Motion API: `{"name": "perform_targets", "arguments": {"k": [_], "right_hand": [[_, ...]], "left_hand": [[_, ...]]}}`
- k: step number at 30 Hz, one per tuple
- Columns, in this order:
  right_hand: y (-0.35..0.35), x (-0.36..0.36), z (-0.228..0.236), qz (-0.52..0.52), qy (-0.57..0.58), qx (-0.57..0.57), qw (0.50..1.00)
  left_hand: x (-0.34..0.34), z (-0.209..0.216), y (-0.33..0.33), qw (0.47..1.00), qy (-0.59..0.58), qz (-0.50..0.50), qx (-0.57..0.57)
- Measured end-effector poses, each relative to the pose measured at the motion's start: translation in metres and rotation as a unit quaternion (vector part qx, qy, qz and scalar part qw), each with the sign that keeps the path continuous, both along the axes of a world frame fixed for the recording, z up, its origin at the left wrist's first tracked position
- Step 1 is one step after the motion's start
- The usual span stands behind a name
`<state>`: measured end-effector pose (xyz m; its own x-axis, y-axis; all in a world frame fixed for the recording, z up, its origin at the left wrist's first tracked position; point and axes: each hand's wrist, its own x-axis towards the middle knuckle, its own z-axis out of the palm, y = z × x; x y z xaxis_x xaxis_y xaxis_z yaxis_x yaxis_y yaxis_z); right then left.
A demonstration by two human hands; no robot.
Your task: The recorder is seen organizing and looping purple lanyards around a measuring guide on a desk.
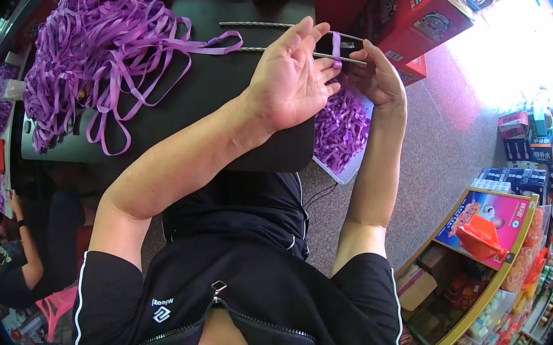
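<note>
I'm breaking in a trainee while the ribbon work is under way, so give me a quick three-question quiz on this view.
1. True or false: the purple ribbon strip is looped around the two metal rods.
2. Where does the big pile of loose purple ribbon lie? A) on the dark table to the person's left, B) on the floor, C) in the red box.
3. Which hand shows an open palm?

Key: 1 true. 2 A. 3 the left hand; the right hand pinches at the rods' ends.
</note>
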<state>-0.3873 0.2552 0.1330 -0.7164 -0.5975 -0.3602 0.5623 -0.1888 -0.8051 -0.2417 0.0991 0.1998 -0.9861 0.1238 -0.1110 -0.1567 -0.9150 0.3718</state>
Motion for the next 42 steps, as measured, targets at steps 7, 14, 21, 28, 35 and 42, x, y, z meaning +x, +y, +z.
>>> {"name": "perform_targets", "arguments": {"k": [7,14,21,28,35,42], "right_hand": [[-0.001,-0.006,0.004,-0.005,0.138,0.06,0.989],[-0.007,0.003,0.004,-0.015,0.074,0.045,0.996],[-0.017,0.005,-0.031,0.049,0.011,-0.063,0.997],[-0.037,0.007,-0.053,0.094,-0.075,-0.221,0.968],[-0.05,0.012,-0.067,0.078,-0.127,-0.339,0.929],[-0.053,0.022,-0.053,0.081,-0.116,-0.292,0.946]], "left_hand": [[-0.001,-0.001,-0.001,1.0,0.008,-0.006,-0.005],[0.0,-0.002,-0.003,1.0,0.015,-0.013,0.002],[0.001,-0.001,-0.003,1.0,0.018,-0.013,0.001],[0.0,-0.002,-0.003,1.0,0.025,-0.015,0.002],[-0.001,-0.003,-0.003,1.0,0.019,-0.014,0.002],[0.0,-0.005,-0.006,1.0,0.02,-0.012,0.011]]}}
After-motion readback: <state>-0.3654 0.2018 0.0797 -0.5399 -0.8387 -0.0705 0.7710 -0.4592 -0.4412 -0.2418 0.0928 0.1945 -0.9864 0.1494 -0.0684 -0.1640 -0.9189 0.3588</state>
